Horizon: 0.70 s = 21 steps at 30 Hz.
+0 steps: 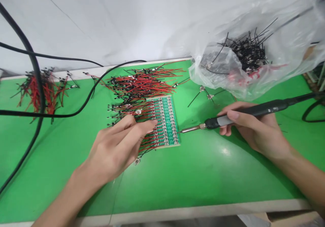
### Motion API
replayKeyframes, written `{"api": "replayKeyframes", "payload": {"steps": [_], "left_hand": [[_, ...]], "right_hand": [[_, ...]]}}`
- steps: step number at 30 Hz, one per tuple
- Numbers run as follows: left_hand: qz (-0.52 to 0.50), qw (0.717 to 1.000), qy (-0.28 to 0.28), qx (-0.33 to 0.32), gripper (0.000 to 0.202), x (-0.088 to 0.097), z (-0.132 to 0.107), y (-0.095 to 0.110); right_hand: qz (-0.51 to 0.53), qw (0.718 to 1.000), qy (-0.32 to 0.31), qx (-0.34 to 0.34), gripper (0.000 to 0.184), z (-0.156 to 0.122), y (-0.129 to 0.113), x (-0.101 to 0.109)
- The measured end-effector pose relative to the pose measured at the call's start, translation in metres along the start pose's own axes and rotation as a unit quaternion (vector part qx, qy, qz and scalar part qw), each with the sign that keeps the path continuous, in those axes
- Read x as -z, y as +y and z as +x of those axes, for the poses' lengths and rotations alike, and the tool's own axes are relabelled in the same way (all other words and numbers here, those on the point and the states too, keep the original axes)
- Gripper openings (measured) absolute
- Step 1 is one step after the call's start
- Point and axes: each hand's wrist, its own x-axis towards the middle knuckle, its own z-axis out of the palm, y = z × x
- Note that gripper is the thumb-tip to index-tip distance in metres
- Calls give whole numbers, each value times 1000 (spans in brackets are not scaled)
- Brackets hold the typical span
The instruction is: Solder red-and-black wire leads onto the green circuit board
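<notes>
A green circuit board panel [172, 118] lies on the green bench mat, with rows of small metal parts and red and black wires running off its left side. My left hand [119, 142] rests over those wires, its fingers bent together and the fingertips at the panel's left part. What the fingers pinch, if anything, is too small to make out. My right hand [254, 129] is closed around the handle of a soldering iron [218, 120]. The iron's tip points left and reaches the panel's right edge; contact cannot be made out.
A heap of red and black wires [147, 81] lies behind the panel, and another wire bundle [43, 91] sits far left. A clear plastic bag [213, 74] holds black-wired parts at the back right. Thick black cables [38, 71] cross the left side.
</notes>
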Motion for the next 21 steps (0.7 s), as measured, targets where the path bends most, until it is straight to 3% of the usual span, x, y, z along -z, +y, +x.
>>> {"api": "replayKeyframes", "payload": {"steps": [9, 14, 21], "left_hand": [[4, 999, -45, -23, 34, -1, 0, -2], [-6, 1000, -18, -15, 24, 0, 5, 2], [-28, 996, 29, -81, 20, 2, 10, 5]], "right_hand": [[9, 1000, -1, -3, 11, 1, -2, -2], [11, 1000, -3, -2, 11, 0, -1, -2], [11, 1000, -8, 5, 10, 1, 0, -1]]}}
